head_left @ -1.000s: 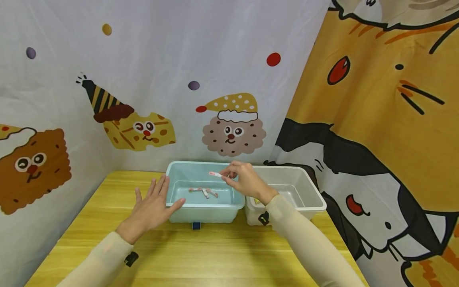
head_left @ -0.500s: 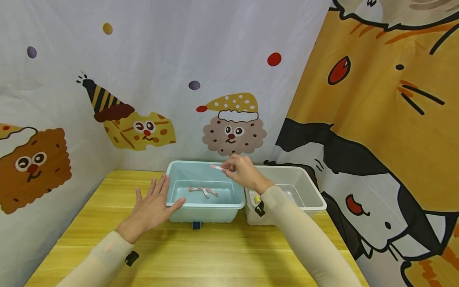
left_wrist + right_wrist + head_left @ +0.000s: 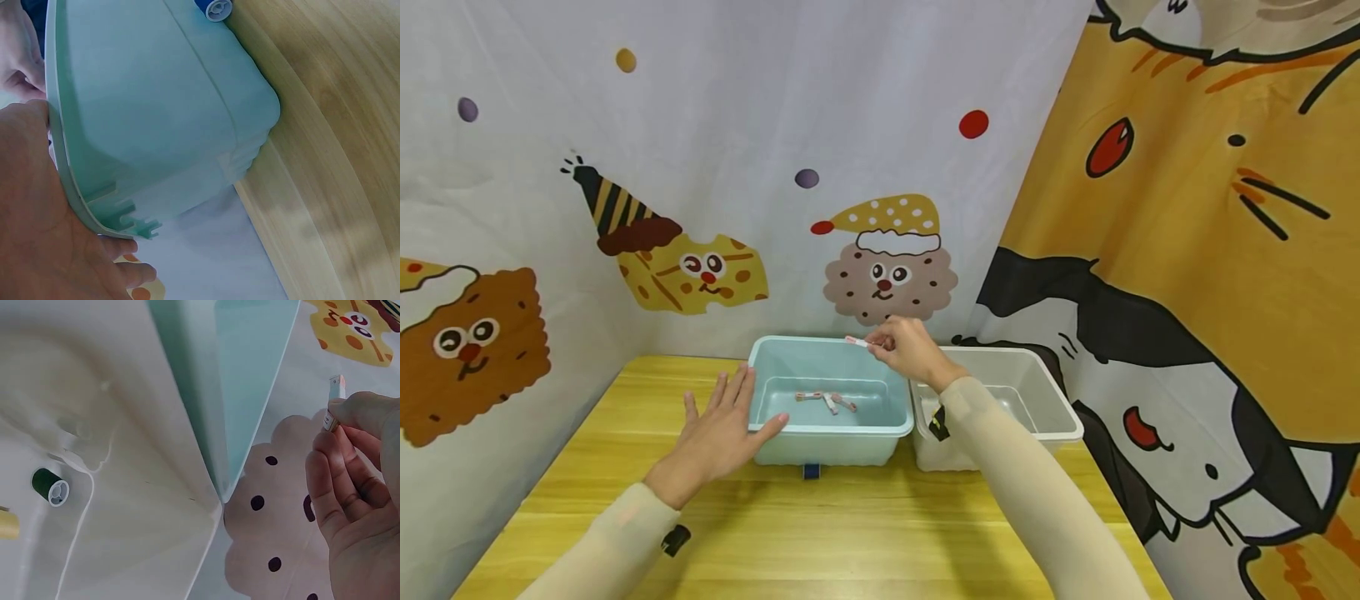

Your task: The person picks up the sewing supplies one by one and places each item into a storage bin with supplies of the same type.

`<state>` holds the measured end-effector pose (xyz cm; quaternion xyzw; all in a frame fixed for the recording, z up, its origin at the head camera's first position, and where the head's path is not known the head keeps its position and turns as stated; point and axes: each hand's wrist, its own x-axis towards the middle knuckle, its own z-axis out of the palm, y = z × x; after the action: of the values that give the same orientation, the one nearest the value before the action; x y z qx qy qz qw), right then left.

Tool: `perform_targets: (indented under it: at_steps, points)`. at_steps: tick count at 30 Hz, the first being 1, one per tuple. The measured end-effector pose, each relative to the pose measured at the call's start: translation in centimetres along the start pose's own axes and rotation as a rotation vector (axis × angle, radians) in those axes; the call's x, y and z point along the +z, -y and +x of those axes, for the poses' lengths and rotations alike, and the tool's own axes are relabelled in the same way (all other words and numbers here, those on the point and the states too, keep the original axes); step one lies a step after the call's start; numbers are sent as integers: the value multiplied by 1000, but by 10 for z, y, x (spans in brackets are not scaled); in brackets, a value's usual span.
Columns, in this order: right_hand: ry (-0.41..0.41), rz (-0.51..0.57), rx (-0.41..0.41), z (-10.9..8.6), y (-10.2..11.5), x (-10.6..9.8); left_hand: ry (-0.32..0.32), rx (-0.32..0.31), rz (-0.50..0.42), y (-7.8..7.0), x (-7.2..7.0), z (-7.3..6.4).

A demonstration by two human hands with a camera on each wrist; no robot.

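My right hand pinches a small pink-and-white stick between thumb and fingertips, over the back right of a light blue bin. In the right wrist view the stick shows printed marks and pokes out past the thumb; its exact kind I cannot tell. Several similar pink-and-white sticks lie on the bin's floor. My left hand rests at the bin's left front corner, fingers straight and spread, thumb over the front rim. The left wrist view shows this hand against the rim.
A whitish bin stands right beside the blue one. In the right wrist view a green thread spool and a yellow spool lie near a loose white thread. A blue spool sits on the wooden table, by the blue bin's front.
My right hand has risen and drawn back slightly toward the rear of the bins, carrying the pink-and-white stick. The left hand has stayed in place.
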<state>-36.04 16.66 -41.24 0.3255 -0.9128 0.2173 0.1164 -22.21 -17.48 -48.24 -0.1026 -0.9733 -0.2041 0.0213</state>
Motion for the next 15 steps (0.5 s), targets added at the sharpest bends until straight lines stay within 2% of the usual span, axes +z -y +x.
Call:
perform_targets:
  at_steps: [9, 15]
  points:
    - [-14, 8, 19, 3, -3, 1, -4, -1, 5, 0, 0, -1]
    - [-2, 19, 67, 5, -7, 2, -6, 6, 2, 0, 0, -1]
